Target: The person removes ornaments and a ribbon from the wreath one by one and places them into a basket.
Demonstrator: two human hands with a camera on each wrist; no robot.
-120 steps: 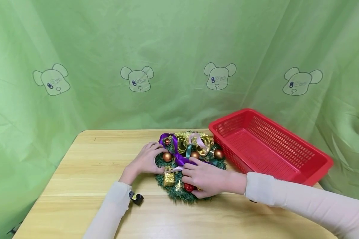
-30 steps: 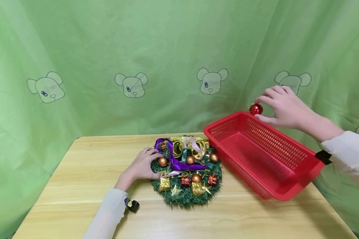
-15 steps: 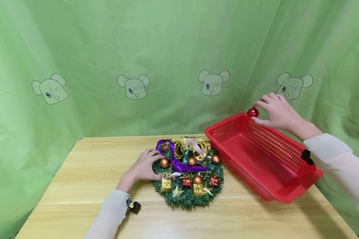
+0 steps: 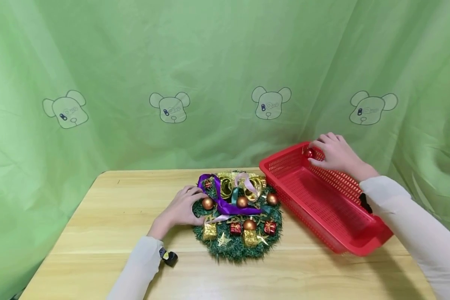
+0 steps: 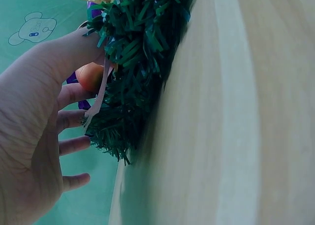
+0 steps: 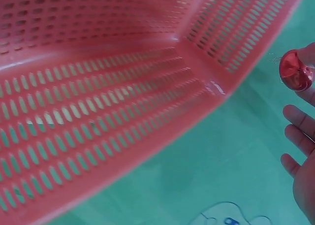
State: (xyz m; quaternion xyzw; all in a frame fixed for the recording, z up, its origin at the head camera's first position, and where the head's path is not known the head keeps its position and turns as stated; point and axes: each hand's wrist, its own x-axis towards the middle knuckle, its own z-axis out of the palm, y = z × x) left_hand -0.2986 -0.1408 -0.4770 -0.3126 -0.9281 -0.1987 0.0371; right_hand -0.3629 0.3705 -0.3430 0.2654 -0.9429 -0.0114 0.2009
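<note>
A green tinsel wreath (image 4: 232, 252) lies on the table, with copper baubles (image 4: 208, 203), small gift boxes (image 4: 210, 231), gold bells and a purple ribbon (image 4: 234, 209) on it. My left hand (image 4: 180, 207) holds its left edge between thumb and fingers; the left wrist view has the thumb partly behind tinsel and a pale ribbon (image 5: 101, 94). Between thumb and fingertips my right hand (image 4: 335, 156) pinches a shiny red bauble (image 4: 309, 153) with a thin hanging loop. It overlaps the far end of the red basket (image 4: 301, 210) in the head view.
The slotted plastic basket stands slanted at the right, its far corner close to the wreath. Light wooden table (image 4: 108, 221) shows left of the wreath and in front of it. A green curtain (image 4: 217, 46) with bear-head outlines hangs behind.
The right hand left the wreath with the red bauble, rose beyond the basket's far side, and has since come lower and leftward over its far end. The left hand has kept its place.
</note>
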